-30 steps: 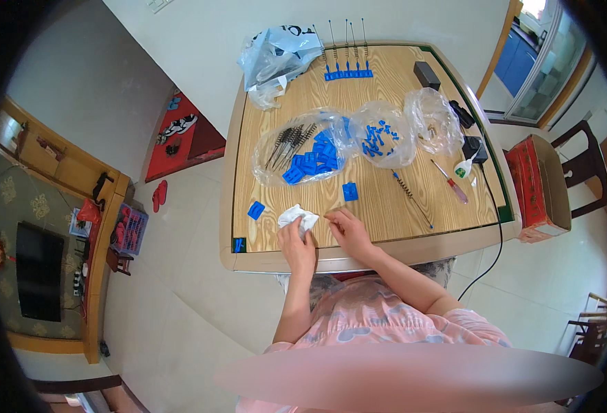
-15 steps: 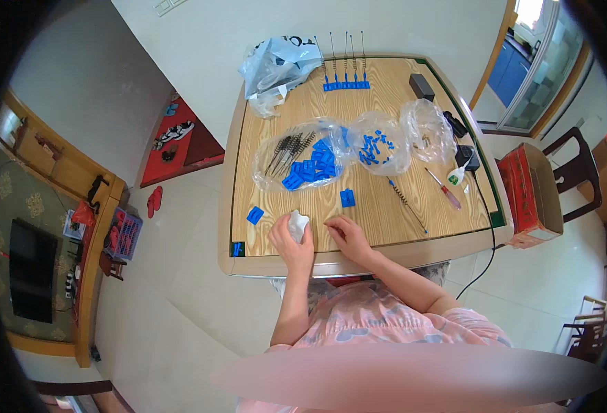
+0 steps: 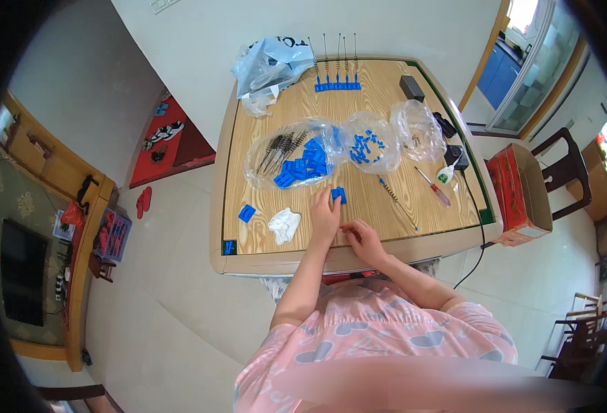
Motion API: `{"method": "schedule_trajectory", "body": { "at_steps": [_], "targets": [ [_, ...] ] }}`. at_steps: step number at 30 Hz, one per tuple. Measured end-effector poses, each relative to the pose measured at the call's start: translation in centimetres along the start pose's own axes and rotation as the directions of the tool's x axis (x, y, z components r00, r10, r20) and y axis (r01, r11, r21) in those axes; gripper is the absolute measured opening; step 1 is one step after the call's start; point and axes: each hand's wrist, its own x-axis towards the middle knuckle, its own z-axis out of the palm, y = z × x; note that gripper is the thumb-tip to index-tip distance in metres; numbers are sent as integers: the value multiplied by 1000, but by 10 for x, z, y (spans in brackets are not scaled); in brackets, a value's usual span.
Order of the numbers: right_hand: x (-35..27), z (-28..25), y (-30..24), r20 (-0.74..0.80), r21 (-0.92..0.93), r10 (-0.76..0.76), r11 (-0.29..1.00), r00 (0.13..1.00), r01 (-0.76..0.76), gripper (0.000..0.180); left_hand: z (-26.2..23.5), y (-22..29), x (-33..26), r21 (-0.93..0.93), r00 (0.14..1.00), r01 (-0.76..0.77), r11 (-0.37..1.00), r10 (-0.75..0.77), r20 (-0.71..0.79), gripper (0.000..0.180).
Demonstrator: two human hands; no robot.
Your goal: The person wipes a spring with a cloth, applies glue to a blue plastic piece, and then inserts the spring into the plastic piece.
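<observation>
My left hand (image 3: 325,212) reaches over the wood-grain table with its fingers apart at the left side of a small blue plastic block (image 3: 339,195). Its thumb overlaps that block, which lies on the table. Close by, near the front edge, my right hand (image 3: 363,241) rests with fingers curled and pinched together; whatever they hold is too small to name. A crumpled white cloth or tissue (image 3: 285,226) lies left of my left hand. Another blue plastic block (image 3: 247,213) sits farther left.
Clear bags hold spring-coiled rods with blue blocks (image 3: 308,165) and small blue parts (image 3: 367,147). A spring rod (image 3: 397,201) and a screwdriver (image 3: 437,191) lie right. Rods stand in a blue row (image 3: 338,87) at the back, beside a plastic bag (image 3: 269,65). A cable (image 3: 479,206) crosses the right edge.
My left hand has let go of the white cloth, leaving it on the table, and moved right to the blue block. My right hand stays near the front edge, fingers curled.
</observation>
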Motion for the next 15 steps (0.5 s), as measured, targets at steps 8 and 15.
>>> {"method": "schedule_trajectory", "body": {
  "at_steps": [8,15],
  "targets": [
    [-15,-14,0,23,-14,61,998,998,-61,18,8,-5,8,33,999,-38,999,38,7,24],
    [-16,-18,0,-63,41,68,997,996,-66,17,-6,7,-9,-167,999,0,986,-7,-44,14]
  ]
}}
